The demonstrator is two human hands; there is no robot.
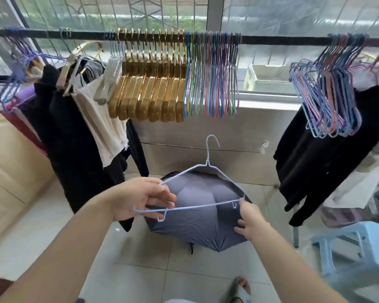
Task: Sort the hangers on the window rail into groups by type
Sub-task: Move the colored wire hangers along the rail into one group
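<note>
Hanger of thin pale-blue coated wire (197, 207) at centre frame, below the black window rail (271, 39). My left hand (140, 199) pinches its left corner, my right hand (248, 217) its right end. Probably light, springy, slippery; best gripped at corners.

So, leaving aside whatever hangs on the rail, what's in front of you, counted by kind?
Wire hanger, held by left hand and right hand: 1
Open umbrella on the floor: 1
Light blue plastic stool: 1
Total: 3
</note>
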